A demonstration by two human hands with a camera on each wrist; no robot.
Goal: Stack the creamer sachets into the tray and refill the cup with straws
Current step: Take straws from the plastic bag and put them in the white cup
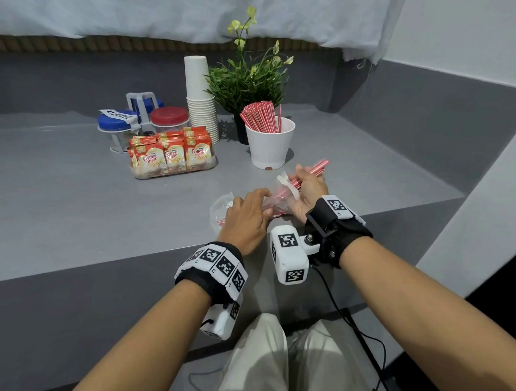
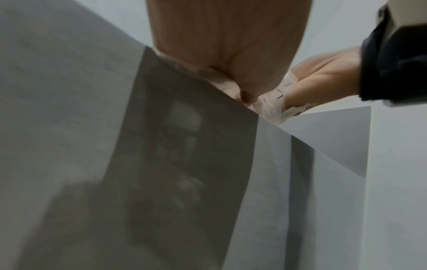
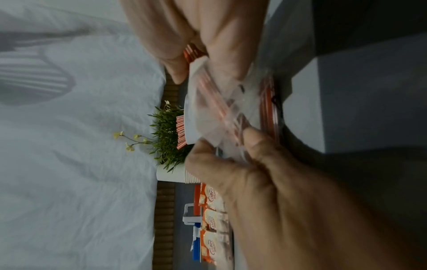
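My right hand [image 1: 306, 184] grips a bundle of red striped straws [image 1: 316, 166] that sticks half out of a clear plastic bag [image 1: 276, 197]. My left hand [image 1: 250, 213] pinches the bag's lower end on the grey counter. In the right wrist view the bag [image 3: 221, 109] stretches between both hands. Just beyond stands the white cup [image 1: 270, 143], which holds several straws [image 1: 262, 118]. To the left, a clear tray [image 1: 174, 173] carries upright orange creamer sachets [image 1: 172, 152]. The left wrist view shows only my palm [image 2: 231, 45] and crumpled plastic [image 2: 272, 106].
A stack of white paper cups [image 1: 200, 102] and a green potted plant [image 1: 247, 84] stand behind the straw cup. Blue and red lidded jars [image 1: 168, 117] in a rack sit at the back left. A second crumpled plastic bag [image 1: 220, 209] lies left of my left hand.
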